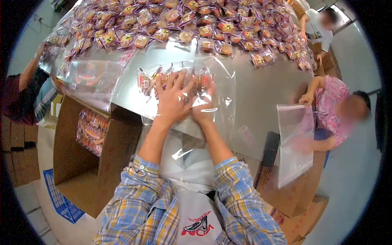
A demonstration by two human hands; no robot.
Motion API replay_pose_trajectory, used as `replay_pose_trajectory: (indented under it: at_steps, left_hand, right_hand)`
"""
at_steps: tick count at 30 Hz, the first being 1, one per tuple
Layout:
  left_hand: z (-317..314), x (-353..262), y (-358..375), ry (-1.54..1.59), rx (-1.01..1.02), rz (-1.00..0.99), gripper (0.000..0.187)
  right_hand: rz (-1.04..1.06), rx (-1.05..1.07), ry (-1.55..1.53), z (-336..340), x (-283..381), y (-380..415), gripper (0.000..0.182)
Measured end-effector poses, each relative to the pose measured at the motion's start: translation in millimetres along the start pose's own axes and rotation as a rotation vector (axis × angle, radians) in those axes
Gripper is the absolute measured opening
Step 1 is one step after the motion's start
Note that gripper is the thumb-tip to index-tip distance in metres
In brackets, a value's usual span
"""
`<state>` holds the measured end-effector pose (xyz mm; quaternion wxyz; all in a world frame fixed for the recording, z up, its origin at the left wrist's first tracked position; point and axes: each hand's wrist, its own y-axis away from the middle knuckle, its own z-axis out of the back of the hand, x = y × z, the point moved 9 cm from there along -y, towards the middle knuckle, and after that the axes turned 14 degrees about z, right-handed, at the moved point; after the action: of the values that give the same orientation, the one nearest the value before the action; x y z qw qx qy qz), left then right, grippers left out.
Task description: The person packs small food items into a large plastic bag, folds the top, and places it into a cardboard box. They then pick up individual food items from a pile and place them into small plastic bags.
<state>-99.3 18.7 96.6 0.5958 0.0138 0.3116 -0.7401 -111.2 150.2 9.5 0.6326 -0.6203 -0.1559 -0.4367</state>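
Observation:
My left hand (174, 100) lies with its fingers spread over a row of small wrapped cakes (145, 83) on the metal table. Close beside it, my right hand (203, 102) rests its outstretched fingers on the right end of the same row. A large clear plastic bag (225, 96) spreads around both hands and the row, reaching down over my wrists. Glare hides parts of the plastic and of the cakes under my palms.
A big heap of wrapped cakes (171, 20) covers the table's far side. Printed clear bags (90, 77) lie at left, above an open carton (81, 175) holding a filled pack (93, 131). A co-worker in pink (332, 106) holds a clear bag (295, 143) at right. Other people stand around.

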Motion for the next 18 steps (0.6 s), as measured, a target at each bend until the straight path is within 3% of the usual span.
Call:
replay_pose_trajectory:
  at_steps: [1, 3, 5, 6, 9, 10, 13, 17, 18]
  left_hand:
    - [0, -1, 1, 0.016, -0.004, -0.007, 0.064]
    - [-4, 1, 1, -0.015, -0.038, 0.003, 0.058]
    - [-7, 2, -1, -0.057, -0.059, 0.015, 0.057]
    - [-5, 1, -1, -0.058, -0.070, 0.013, 0.054]
    - [-8, 8, -3, -0.118, -0.069, 0.114, 0.055]
    - [-7, 11, -4, -0.095, -0.099, 0.148, 0.049]
    - [-5, 12, -11, -0.014, -0.130, 0.143, 0.043]
    - [18, 11, 18, 0.039, -0.188, 0.175, 0.039]
    - [15, 11, 38, 0.083, -0.282, -0.013, 0.030]
  right_hand:
    - [-0.051, 0.023, 0.020, 2, -5, 2, 0.083]
    - [0.080, -0.014, 0.223, 5, -6, -1, 0.066]
    - [0.258, -0.006, 0.511, 13, 33, -13, 0.057]
    - [0.199, -0.019, 0.482, 16, 36, -17, 0.048]
    - [-0.133, 0.005, 0.237, 14, 10, -12, 0.053]
    - [-0.107, -0.111, 0.136, 15, 13, -9, 0.055]
    - [-0.025, -0.098, 0.101, 12, 17, -8, 0.057]
    - [0.163, 0.005, 0.554, 13, 37, -13, 0.062]
    - [0.089, 0.012, 0.541, 13, 33, -13, 0.064]
